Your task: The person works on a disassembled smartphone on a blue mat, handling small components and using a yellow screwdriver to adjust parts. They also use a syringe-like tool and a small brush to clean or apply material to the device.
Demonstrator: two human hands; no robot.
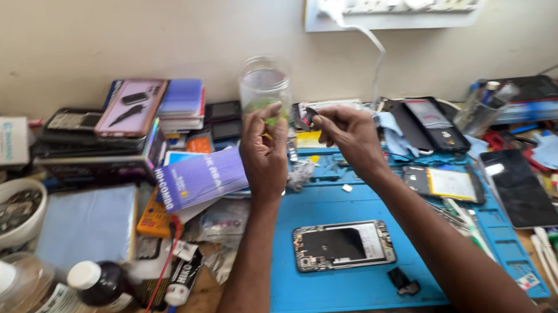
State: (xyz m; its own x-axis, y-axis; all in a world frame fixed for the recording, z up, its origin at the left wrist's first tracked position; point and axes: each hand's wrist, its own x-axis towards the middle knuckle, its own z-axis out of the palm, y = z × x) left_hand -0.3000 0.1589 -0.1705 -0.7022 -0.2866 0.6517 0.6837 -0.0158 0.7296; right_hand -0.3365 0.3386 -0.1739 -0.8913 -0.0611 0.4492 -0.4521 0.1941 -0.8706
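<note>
My left hand (pixel 265 153) is raised over the bench and grips a small clear jar (pixel 265 90) by its lower part; something green shows inside it. My right hand (pixel 346 131) is held up beside it, with thumb and forefinger pinched on a small dark part (pixel 309 116). Below both hands an opened phone (pixel 343 245) lies with its back off on a blue work mat (pixel 319 210). A small black piece (pixel 401 281) rests near the mat's front edge.
Stacked phones and boxes (pixel 129 129) crowd the back left, with a white bowl of parts (pixel 6 212) and two bottles (pixel 51 292) at front left. More phones (pixel 518 187), cables and tools lie at the right. A power strip (pixel 401 1) hangs on the wall.
</note>
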